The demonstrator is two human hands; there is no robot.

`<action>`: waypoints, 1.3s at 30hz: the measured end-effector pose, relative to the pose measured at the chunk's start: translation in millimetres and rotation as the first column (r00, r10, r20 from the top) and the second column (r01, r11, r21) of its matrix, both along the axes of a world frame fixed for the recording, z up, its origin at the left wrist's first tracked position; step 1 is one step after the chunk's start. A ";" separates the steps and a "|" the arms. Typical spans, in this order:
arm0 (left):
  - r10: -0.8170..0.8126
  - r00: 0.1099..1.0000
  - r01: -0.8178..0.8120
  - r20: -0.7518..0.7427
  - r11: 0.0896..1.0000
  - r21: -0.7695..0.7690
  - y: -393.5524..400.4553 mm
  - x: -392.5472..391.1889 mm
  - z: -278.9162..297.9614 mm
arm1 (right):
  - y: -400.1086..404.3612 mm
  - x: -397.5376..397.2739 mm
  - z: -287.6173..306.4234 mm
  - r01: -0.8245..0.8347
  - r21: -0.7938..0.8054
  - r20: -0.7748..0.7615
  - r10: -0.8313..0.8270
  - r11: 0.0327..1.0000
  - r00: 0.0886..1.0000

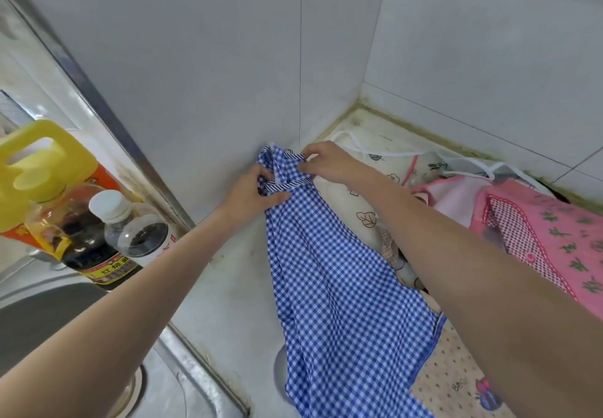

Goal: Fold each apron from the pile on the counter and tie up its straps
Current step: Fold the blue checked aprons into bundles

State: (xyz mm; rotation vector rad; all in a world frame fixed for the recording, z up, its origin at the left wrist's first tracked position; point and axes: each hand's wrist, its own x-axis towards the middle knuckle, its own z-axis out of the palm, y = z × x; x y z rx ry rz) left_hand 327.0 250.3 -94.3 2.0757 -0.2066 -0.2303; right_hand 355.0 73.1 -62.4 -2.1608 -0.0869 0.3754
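Currently the blue gingham apron point(339, 274) is held up at its top edge near the far corner of the surface point(228, 287), its body trailing down toward the near side. A striped strap point(287, 185) is pinched by the left hand point(257, 194), grip clenched on the cloth; the upper hem is gripped between the fingertips of the right hand point(326, 161). The step is judged to be straightening before folding. Next, the edges would need to be matched. More aprons point(535, 222) are piled on the right.
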 end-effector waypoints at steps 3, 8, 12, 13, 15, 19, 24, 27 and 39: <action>-0.005 0.993 -0.015 0.116 0.986 0.166 3.9 -2.8 -0.4 | 5.8 -1.3 6.0 -0.189 -0.183 -0.078 0.178 0.965 0.981; 0.120 0.976 -0.137 0.184 0.987 0.086 9.0 -3.9 4.6 | 0.9 -4.7 16.2 -0.458 -0.326 -0.313 0.363 0.827 0.878; 0.076 0.988 -0.078 0.137 0.997 0.014 5.5 -1.9 2.2 | 1.6 -2.3 14.7 -0.323 -0.523 0.060 0.412 0.789 0.909; 0.053 0.991 -0.052 0.125 0.999 -0.014 3.2 -2.0 4.2 | 3.0 -2.9 14.8 -0.328 -0.534 0.088 0.437 0.779 0.895; -0.005 0.992 0.011 0.125 0.999 -0.049 0.4 -1.4 7.8 | 5.6 -2.3 13.1 -0.337 -0.539 0.099 0.455 0.772 0.885; -0.100 0.986 0.097 0.135 0.995 0.029 -8.1 1.3 12.5 | 5.7 5.5 13.2 -0.323 -0.401 0.077 0.383 0.857 0.920; -0.090 0.966 0.040 -0.241 0.978 -0.204 -8.7 0.9 12.6 | -3.9 13.6 14.9 -0.245 -0.182 0.069 0.261 0.952 0.963; -0.143 0.883 0.005 -0.447 0.956 -0.294 -6.3 2.7 15.1 | -7.9 14.2 11.9 -0.153 0.003 -0.014 0.153 0.988 0.988; 0.047 0.909 -0.219 -0.414 0.899 -0.378 -12.5 12.1 29.0 | -3.5 1.0 -1.7 -0.116 0.167 -0.532 0.188 0.979 0.826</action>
